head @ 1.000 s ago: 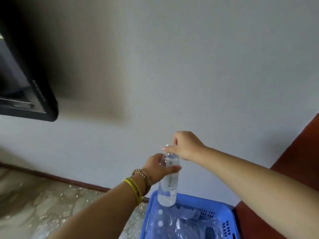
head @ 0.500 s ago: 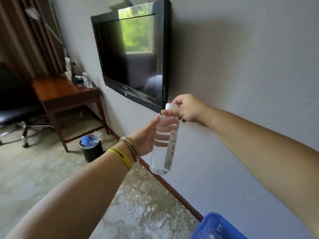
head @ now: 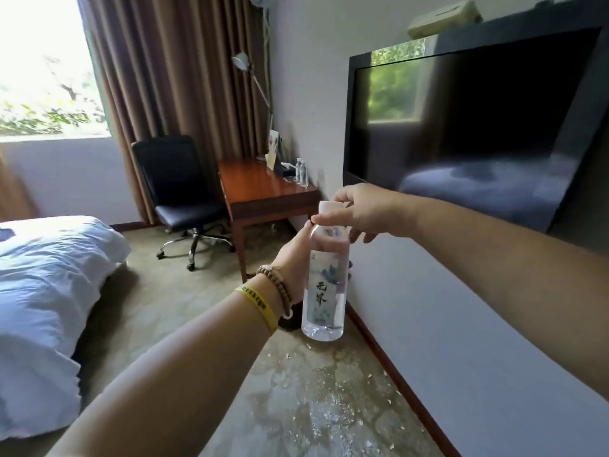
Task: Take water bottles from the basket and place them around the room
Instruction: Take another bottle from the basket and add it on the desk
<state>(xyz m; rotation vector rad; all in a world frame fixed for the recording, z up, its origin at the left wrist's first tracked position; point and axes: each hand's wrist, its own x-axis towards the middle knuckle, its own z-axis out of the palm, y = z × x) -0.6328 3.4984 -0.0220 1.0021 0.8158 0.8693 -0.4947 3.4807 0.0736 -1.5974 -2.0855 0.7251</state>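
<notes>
A clear water bottle (head: 324, 291) with a pale label and white cap hangs upright in the air at the middle of the view. My left hand (head: 291, 258), with a yellow band and a bead bracelet at the wrist, wraps the bottle's upper body from the left. My right hand (head: 365, 211) pinches the bottle at its cap and neck from above. The basket is out of view. Two more small bottles (head: 301, 173) stand on the far wooden desk (head: 260, 189) by the wall.
A black wall-mounted TV (head: 468, 127) hangs close on the right. A black office chair (head: 179, 196) stands beside the desk, with brown curtains (head: 171, 67) and a window behind. A bed with white bedding (head: 43, 285) fills the left. Carpet runs ahead between bed and wall.
My view has swung left, away from the blue basket, toward the desk and bed. Both hands carried the bottle up and along, and my left hand has closed around it.
</notes>
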